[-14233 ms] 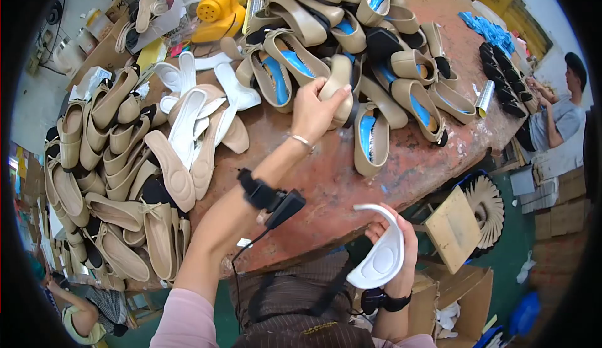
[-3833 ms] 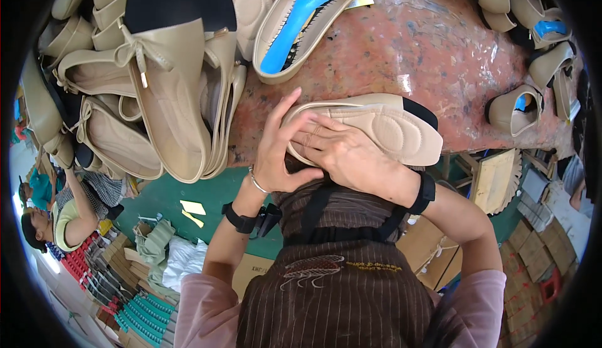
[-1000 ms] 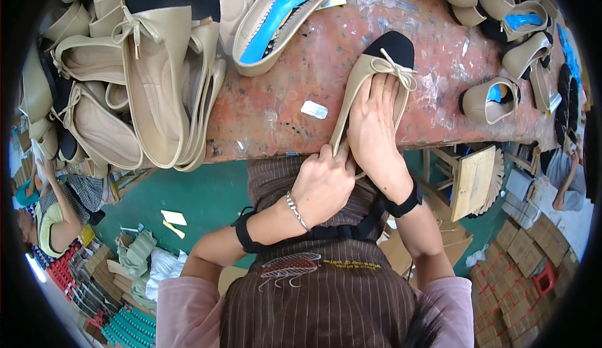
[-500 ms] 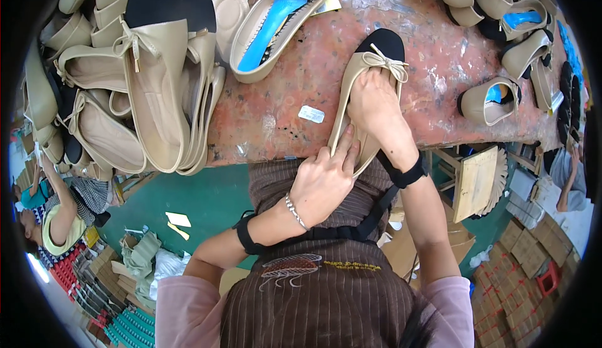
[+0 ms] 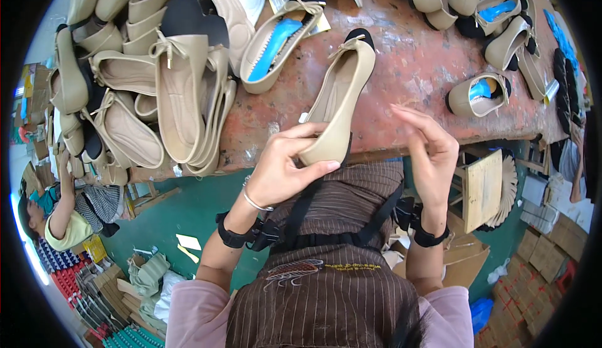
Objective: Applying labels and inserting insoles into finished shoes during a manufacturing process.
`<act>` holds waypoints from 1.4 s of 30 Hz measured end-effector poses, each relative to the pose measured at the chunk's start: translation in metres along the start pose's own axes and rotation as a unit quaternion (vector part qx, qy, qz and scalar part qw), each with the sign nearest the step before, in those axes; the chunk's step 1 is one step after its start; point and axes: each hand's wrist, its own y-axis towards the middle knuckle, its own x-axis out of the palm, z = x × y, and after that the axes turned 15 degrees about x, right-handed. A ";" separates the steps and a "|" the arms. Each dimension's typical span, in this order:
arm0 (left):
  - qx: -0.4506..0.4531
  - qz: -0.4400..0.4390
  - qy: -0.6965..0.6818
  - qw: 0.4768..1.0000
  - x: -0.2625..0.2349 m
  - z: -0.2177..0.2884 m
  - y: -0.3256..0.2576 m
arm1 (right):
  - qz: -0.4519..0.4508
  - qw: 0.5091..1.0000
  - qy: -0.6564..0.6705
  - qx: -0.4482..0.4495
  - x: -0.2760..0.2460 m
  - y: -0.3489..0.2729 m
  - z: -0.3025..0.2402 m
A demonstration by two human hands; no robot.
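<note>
My left hand is closed round the heel of a beige ballet flat. This shoe has a black toe cap and a bow, and is tipped onto its side with the toe pointing away. A pale insole shows inside it. To the right of the shoe, my right hand is raised and holds nothing, its fingers apart. Behind the held shoe lies another beige flat with a blue strip inside.
Stacked beige shoes crowd the left of the worn red table. More flats lie at the right, some with blue inside. A wooden board stands below the table's right edge. Another person is at far left.
My right hand has come out of the shoe and moved right, opening. My left hand has shifted to the heel, and the shoe has turned from sole-down onto its side.
</note>
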 end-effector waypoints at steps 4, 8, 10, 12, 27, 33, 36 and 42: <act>-0.080 0.210 -0.439 0.870 -0.040 0.000 -0.033 | 0.014 0.992 0.088 0.095 -0.001 -0.007 0.022; 0.098 0.338 -0.526 0.774 -0.067 -0.001 -0.068 | -0.040 0.986 0.054 0.155 0.005 -0.007 0.031; 0.148 0.372 -0.479 0.781 -0.095 0.012 -0.082 | -0.069 0.987 0.066 0.129 0.011 0.000 0.035; 0.132 0.357 -0.175 0.908 -0.127 0.041 -0.088 | -0.082 0.987 0.050 0.126 0.019 0.014 0.025; -0.091 0.092 0.643 0.755 -0.097 0.024 -0.067 | -0.184 0.936 0.040 0.297 0.149 0.153 0.007; -0.084 0.140 0.644 0.748 -0.086 0.033 -0.065 | -0.062 0.992 -0.009 0.113 0.110 0.114 -0.005; 0.003 0.284 0.636 0.718 -0.071 0.038 -0.051 | -0.062 0.996 -0.038 0.052 0.072 0.057 -0.031; 0.081 0.182 0.225 0.954 -0.025 0.045 0.017 | -0.100 0.983 -0.135 0.075 0.043 -0.048 -0.017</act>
